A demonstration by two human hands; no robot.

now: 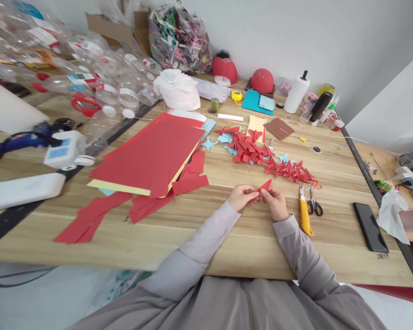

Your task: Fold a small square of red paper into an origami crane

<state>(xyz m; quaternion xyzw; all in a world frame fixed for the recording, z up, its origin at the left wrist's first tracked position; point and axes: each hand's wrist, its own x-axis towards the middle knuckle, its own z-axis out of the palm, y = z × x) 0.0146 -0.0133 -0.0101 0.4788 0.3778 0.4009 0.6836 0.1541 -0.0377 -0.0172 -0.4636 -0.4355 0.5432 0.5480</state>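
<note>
A small folded red paper piece [265, 185] is pinched between both hands, low over the wooden table near its front edge. My left hand [242, 197] closes on its left side and my right hand [275, 201] grips its right side. Beyond them lies a pile of folded red paper stars [248, 149], with a few light blue ones [209, 144] around it. Large red paper sheets [151, 151] are stacked to the left, over yellow and blue ones. Red paper strips [191, 184] lie beside the stack.
A yellow-handled cutter [305, 217] and small scissors [315, 204] lie right of my right hand, then a black phone [370, 227]. Plastic bottles [105, 91] crowd the back left. A white power strip [24, 190] sits far left; a white bottle [296, 94] stands at the back.
</note>
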